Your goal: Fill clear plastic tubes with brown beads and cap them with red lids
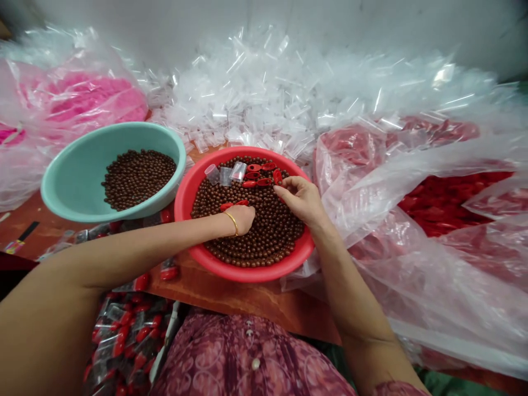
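Left hand (241,218), wearing a gold bangle (232,223), rests palm down on the brown beads (256,236), fingers bent and close together. A red plastic piece (229,206) shows just past its fingertips; whether the hand is clamped on it cannot be told. Right hand (300,201) is raised slightly above the beads, its thumb and fingertips drawn together. Nothing shows between them, and any hold cannot be confirmed.

Both hands lie over the red basin (186,203), which is nearly filled with the brown beads. A group of red plastic pieces (258,176), their long axes running roughly side to side, lies toward the far rim of the red basin. The right hand is nearer to this group, with one upright piece (277,176) just beyond its fingertips. Three small clear plastic bags (225,176) lie on the beads beside the group.

Teal basin (113,129), holding more brown beads (138,179), touches the red basin on the person's left. A heap of small clear bags (256,99) lies beyond the red basin. A plastic sack of pink items (84,99) lies beyond the teal basin, and plastic sheeting over red items (447,201) lies to the right of the red basin. Filled bags with red contents (124,341) lie near the person, below the table (231,300) edge.
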{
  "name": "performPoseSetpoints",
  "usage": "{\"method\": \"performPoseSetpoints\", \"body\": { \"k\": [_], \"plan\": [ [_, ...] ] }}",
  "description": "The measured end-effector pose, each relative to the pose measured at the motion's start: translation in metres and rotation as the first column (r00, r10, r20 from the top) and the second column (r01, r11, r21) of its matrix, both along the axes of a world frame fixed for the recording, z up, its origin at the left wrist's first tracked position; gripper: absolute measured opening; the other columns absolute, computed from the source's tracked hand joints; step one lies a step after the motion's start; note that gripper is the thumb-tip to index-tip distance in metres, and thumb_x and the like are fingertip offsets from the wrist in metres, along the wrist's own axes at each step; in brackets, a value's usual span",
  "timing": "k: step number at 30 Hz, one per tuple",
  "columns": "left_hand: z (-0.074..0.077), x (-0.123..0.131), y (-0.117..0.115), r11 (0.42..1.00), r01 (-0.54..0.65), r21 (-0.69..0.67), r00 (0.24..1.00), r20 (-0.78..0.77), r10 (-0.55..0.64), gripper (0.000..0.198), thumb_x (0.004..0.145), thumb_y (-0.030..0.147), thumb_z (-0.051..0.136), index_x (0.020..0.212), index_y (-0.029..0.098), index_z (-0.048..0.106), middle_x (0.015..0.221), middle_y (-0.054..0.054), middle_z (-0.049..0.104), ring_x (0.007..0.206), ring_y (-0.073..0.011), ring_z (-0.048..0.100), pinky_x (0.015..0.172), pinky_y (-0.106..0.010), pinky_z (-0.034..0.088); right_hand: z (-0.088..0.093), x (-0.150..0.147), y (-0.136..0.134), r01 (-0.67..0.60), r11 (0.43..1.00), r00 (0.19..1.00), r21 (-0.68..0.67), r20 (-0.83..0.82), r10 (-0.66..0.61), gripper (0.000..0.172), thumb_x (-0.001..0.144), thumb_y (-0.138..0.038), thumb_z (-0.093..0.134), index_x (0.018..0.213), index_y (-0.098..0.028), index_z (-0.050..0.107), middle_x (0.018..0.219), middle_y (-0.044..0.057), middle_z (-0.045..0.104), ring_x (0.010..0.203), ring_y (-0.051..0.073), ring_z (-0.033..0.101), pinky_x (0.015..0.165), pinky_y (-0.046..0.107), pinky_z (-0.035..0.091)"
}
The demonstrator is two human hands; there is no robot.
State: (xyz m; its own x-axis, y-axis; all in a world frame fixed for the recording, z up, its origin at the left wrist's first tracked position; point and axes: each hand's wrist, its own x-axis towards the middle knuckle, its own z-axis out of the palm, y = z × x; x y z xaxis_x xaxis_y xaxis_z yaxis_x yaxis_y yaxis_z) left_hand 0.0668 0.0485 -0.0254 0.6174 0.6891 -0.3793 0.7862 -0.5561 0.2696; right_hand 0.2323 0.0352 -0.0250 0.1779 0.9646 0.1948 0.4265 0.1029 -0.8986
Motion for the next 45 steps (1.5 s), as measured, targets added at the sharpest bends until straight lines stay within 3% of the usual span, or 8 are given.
{"method": "performPoseSetpoints", "body": {
  "k": [5, 10, 16, 22, 30, 35, 40, 45],
  "plan": [
    [-0.010, 0.009, 0.014, 0.960, -0.210, -0.184, 0.944, 0.216, 0.248, 0.017, 0.086, 0.021, 0.044, 0.095, 0.010, 0.054, 0.083, -0.011, 0.067, 0.071, -0.0177, 0.066, 0.064, -0.028, 0.052, 0.004, 0.000, 0.000, 0.012, 1.000, 0.999, 0.019, -0.050, -0.011, 0.016, 0.067, -0.036, 0.060, 0.066, -0.020, 0.057, 0.058, -0.003, 0.055, 0.052, 0.010, 0.047, 0.049, 0.024, 0.039],
    [-0.006, 0.014, 0.016, 0.879, -0.246, -0.409, 0.821, 0.395, 0.413, 0.016, 0.085, 0.012, 0.046, 0.100, 0.014, 0.047, 0.089, -0.003, 0.066, 0.072, -0.0072, 0.064, 0.062, -0.018, 0.052, 0.008, -0.001, -0.002, 0.044, 0.992, 0.958, -0.120, -0.278, -0.076, 0.021, 0.064, -0.038, 0.065, 0.069, -0.022, 0.053, 0.052, -0.006, 0.053, 0.042, 0.011, 0.049, 0.040, 0.024, 0.042],
    [0.016, -0.010, 0.007, 0.677, -0.081, -0.732, 0.462, 0.574, 0.676, 0.015, 0.083, 0.016, 0.054, 0.098, 0.016, 0.052, 0.102, -0.003, 0.065, 0.083, -0.0059, 0.063, 0.072, -0.017, 0.048, 0.013, -0.001, -0.008, 0.109, 0.993, 0.908, 0.047, -0.412, -0.080, 0.022, 0.059, -0.032, 0.070, 0.068, -0.021, 0.053, 0.062, -0.006, 0.056, 0.055, 0.011, 0.058, 0.056, 0.028, 0.053],
    [0.027, -0.025, -0.007, 0.487, 0.118, -0.865, 0.368, 0.494, 0.788, 0.023, 0.086, 0.015, 0.052, 0.109, 0.017, 0.050, 0.111, -0.009, 0.065, 0.072, -0.0055, 0.065, 0.077, -0.023, 0.050, 0.011, 0.000, -0.009, 0.066, 0.994, 0.903, 0.082, -0.429, -0.025, 0.022, 0.062, -0.035, 0.069, 0.073, -0.021, 0.055, 0.070, -0.005, 0.061, 0.055, 0.011, 0.060, 0.058, 0.029, 0.054],
    [0.027, -0.031, -0.003, 0.545, 0.162, -0.822, 0.272, 0.568, 0.776, 0.030, 0.077, 0.009, 0.059, 0.105, 0.015, 0.051, 0.105, -0.008, 0.066, 0.073, -0.0069, 0.065, 0.072, -0.021, 0.050, 0.022, -0.007, -0.017, 0.027, 0.999, 0.860, 0.027, -0.511, -0.009, 0.027, 0.063, -0.042, 0.073, 0.075, -0.021, 0.063, 0.047, -0.008, 0.055, 0.042, 0.008, 0.052, 0.046, 0.022, 0.047],
    [0.028, -0.028, 0.000, 0.587, 0.235, -0.775, 0.335, 0.631, 0.700, 0.032, 0.073, 0.012, 0.064, 0.102, 0.015, 0.050, 0.092, -0.003, 0.065, 0.071, -0.0076, 0.063, 0.069, -0.022, 0.050, 0.029, -0.023, -0.025, 0.094, 0.995, 0.798, 0.041, -0.601, -0.050, 0.029, 0.061, -0.041, 0.074, 0.079, -0.022, 0.061, 0.051, -0.008, 0.057, 0.042, 0.008, 0.054, 0.045, 0.020, 0.046],
    [0.023, -0.027, 0.001, 0.693, 0.225, -0.685, 0.292, 0.726, 0.623, 0.032, 0.068, 0.020, 0.070, 0.095, 0.014, 0.053, 0.080, 0.003, 0.059, 0.068, -0.0063, 0.056, 0.065, -0.019, 0.048, 0.027, -0.032, -0.037, -0.042, 0.999, 0.905, -0.034, -0.425, 0.024, 0.025, 0.062, -0.033, 0.072, 0.073, -0.020, 0.054, 0.059, -0.006, 0.060, 0.051, 0.009, 0.059, 0.053, 0.022, 0.050],
    [0.018, -0.026, 0.002, 0.700, 0.228, -0.677, 0.317, 0.731, 0.604, 0.035, 0.068, 0.029, 0.071, 0.094, 0.014, 0.052, 0.084, -0.001, 0.061, 0.067, -0.0074, 0.055, 0.062, -0.021, 0.047, 0.033, -0.028, -0.040, -0.123, 0.989, 0.899, -0.083, -0.432, 0.076, 0.030, 0.066, -0.030, 0.064, 0.092, -0.022, 0.051, 0.064, -0.008, 0.058, 0.051, 0.008, 0.055, 0.050, 0.022, 0.049]
  ]
}}
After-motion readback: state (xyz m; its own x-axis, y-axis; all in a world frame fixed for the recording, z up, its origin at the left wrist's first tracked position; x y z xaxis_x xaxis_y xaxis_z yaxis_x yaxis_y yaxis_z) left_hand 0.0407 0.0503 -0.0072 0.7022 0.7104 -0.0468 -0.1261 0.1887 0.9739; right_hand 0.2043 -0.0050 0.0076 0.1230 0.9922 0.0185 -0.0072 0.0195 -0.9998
